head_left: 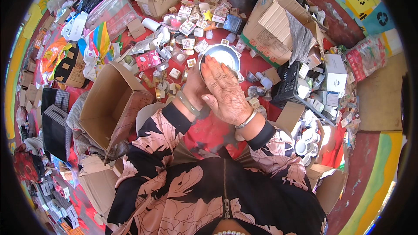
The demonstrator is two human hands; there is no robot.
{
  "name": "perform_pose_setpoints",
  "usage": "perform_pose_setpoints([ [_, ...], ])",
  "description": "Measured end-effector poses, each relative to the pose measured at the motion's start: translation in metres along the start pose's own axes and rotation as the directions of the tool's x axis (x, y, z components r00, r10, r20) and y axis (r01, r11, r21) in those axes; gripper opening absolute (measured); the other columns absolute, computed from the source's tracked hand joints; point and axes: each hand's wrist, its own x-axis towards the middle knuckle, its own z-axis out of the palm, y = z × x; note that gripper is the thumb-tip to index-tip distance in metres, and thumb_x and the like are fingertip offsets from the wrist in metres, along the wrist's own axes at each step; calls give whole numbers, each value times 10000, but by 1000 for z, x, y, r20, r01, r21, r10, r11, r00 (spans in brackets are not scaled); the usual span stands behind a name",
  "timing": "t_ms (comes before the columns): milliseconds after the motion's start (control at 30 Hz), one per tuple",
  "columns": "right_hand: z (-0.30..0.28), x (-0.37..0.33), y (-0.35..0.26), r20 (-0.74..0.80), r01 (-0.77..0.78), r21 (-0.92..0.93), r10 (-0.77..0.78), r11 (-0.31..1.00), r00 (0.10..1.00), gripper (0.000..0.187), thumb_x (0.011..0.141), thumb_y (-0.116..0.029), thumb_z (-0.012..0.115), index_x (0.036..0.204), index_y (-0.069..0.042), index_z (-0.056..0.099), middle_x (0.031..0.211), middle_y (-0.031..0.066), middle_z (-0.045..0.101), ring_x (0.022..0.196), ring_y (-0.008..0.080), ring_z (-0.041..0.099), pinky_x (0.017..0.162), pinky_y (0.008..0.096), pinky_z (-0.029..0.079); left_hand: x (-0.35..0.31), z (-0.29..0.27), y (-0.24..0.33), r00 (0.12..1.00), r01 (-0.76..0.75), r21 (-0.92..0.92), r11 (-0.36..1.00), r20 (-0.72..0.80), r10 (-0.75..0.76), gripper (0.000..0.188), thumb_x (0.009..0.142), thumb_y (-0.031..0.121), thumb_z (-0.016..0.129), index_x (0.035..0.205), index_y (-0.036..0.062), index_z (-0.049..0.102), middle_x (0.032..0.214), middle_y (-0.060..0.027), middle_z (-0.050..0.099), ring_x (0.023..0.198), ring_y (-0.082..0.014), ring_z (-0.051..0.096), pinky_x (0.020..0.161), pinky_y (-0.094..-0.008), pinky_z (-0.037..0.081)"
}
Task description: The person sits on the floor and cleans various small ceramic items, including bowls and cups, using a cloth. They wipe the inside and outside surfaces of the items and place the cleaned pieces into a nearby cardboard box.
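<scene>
A round, shallow silver dish with a pale inside and small tabs at its rim is held up in front of me. My left hand, with a pale green bangle at its wrist, grips the dish from its left side; most of its fingers are hidden. Across the dish's near left part lies my right hand, fingers stretched out and side by side, the thumb pointing left. A silver bracelet circles that wrist. Whether the right palm touches the dish I cannot tell.
Small printed boxes, jars and metal rings are heaped on the red ground beyond my hands. An open cardboard box tilts at the left. A black plastic crate full of packages stands at the right, below a large torn carton.
</scene>
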Motion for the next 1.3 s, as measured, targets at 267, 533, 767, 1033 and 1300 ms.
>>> perform_pose_setpoints([
  [267,-14,4,15,-74,-29,-193,15,981,997,641,803,-394,543,1353,-109,379,1420,171,299,1318,330,283,1065,448,223,4,26,-4,984,53,93,994,-173,-36,318,962,261,352,1132,36,499,1069,-94,576,947,-202,586,834,-337,487],
  [533,-16,9,45,-499,-310,187,361,932,788,538,902,-246,463,1383,-60,308,1419,239,259,1333,348,248,1066,403,236,0,39,-13,995,83,509,857,-87,-45,317,950,171,370,1191,-12,464,1125,-139,563,1004,-232,577,859,-338,482],
  [767,0,3,41,43,-95,995,908,-4,417,546,936,-465,387,1267,-32,416,1120,119,538,984,205,556,830,308,471,14,11,-27,950,99,-306,947,-255,-182,353,927,239,415,1172,-4,493,1136,-155,567,1028,-271,568,897,-403,465],
  [1033,31,2,16,-395,-243,339,372,909,840,554,810,-93,588,1324,-31,392,1432,271,189,1347,379,191,1058,367,241,10,20,-16,898,-44,-61,997,-440,13,310,928,252,402,1103,46,553,1047,-84,606,922,-220,601,794,-342,503],
  [1300,-18,5,8,-325,-311,795,797,522,509,264,930,-196,487,1142,-42,519,642,-16,524,501,60,458,455,190,406,30,7,25,936,-262,-239,935,-300,186,301,914,243,450,1117,33,525,1076,-114,592,987,-274,584,867,-417,486],
])
